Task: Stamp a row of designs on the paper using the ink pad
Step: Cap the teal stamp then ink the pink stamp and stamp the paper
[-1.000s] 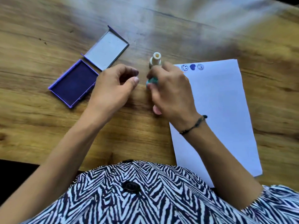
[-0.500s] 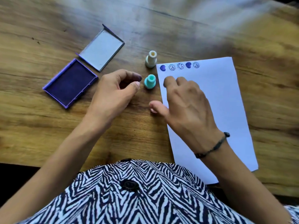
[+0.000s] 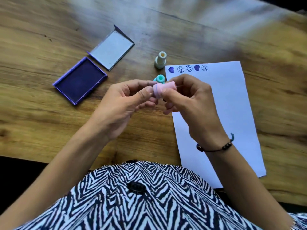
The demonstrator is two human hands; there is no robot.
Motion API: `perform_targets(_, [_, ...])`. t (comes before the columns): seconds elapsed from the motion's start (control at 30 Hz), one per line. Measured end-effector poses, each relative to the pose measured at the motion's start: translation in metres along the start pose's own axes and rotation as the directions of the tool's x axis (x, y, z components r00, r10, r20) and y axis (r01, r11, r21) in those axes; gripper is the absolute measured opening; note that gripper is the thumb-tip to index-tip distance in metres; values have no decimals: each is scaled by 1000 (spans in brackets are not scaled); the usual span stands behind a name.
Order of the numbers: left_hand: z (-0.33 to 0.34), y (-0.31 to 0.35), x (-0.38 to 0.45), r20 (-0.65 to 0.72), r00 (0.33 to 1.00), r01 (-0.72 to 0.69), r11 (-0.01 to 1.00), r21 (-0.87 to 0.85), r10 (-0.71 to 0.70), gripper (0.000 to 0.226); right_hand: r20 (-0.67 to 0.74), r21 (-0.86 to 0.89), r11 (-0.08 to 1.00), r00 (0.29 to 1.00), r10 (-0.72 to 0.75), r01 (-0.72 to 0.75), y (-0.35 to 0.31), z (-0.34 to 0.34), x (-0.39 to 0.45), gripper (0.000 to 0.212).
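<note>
A pink stamp lies sideways in the air between my hands, above the table. My left hand pinches its wide base end and my right hand grips its handle end. Just behind it a teal stamp stands on the table, and a cream stamp stands farther back. The white paper lies to the right, with a row of several purple prints along its top edge. The open purple ink pad sits to the left, its grey lid hinged back.
Everything rests on a wooden table. The near table edge runs across the bottom, where my zebra-patterned shirt fills the view. A beaded bracelet circles my right wrist.
My right hand has left the paper and both hands have come together, now holding a pink stamp that was not seen in the earlier frames. The teal stamp stays standing on the table.
</note>
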State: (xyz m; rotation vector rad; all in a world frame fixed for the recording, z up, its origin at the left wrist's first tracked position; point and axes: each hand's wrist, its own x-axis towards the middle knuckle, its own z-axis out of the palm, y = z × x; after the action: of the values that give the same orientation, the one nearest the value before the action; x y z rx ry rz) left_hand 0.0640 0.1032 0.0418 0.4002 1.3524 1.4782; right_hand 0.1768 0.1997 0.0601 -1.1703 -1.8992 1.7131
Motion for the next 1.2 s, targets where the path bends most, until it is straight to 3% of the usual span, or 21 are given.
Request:
perform_targets(0.13, [-6,4,-7,-64,994,-87,995,56,90,24,79,42,999,997,-1,-3,-5,13,2,11])
perform_targets(0.27, [-31,-2,-26,-187,978,-114,989,-93,95,16,198,-261,933,959,-201,249,-21,40,5,8])
perform_targets(0.33, [-48,-7,-38,-270,961,-107,977,-183,54,15,296,-325,871,914,-277,369,-30,62,6,5])
perform_targets(0.43, [-73,-12,-55,-381,924,-111,939,-326,-23,13,324,-342,795,857,-400,501,-45,87,20,6])
perform_targets(0.53, [-87,-17,-70,-421,907,-160,908,-387,-19,16,373,-414,653,772,-514,634,-54,115,53,13])
perform_targets(0.67, [-89,-25,-79,-434,901,-218,891,-398,26,16,578,-581,344,671,-464,738,-22,153,66,20])
perform_targets(0.8, [-87,-31,-83,-443,896,-233,876,-423,25,16,576,-537,392,664,-476,747,-23,155,73,19])
perform_targets(0.9, [-87,-33,-83,-420,907,-226,879,-421,32,16,586,-540,363,649,-485,759,-20,160,72,17])
perform_targets(1.2, [-82,-32,-88,-401,914,-223,901,-372,60,17,586,-581,435,724,-364,688,-29,160,59,19])
